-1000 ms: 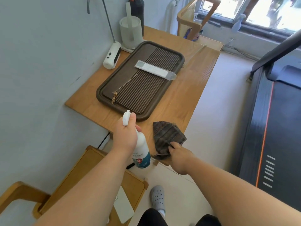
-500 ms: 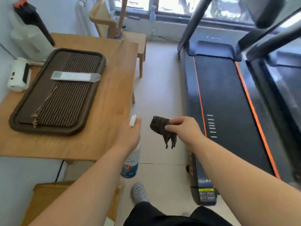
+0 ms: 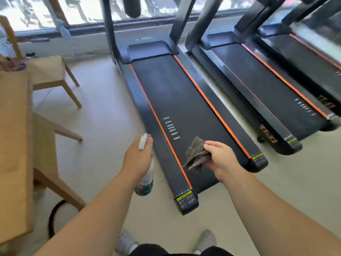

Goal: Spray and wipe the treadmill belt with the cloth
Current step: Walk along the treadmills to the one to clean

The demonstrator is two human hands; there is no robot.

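The black treadmill belt with orange side stripes runs away from me in the middle of the view. My left hand grips a white spray bottle by its neck, its nozzle sticking up above my fingers, beside the treadmill's left rail. My right hand holds a crumpled dark grey cloth in the air over the near end of the belt. The cloth hangs from my fingers.
Two more treadmills stand to the right. A wooden table and wooden chairs are on the left. A black cable loop lies on the floor near the table. My feet in grey shoes stand on pale floor.
I have turned from the table to face the treadmill. Both hands carried the bottle and the cloth along; the cloth now hangs over the belt's near end.
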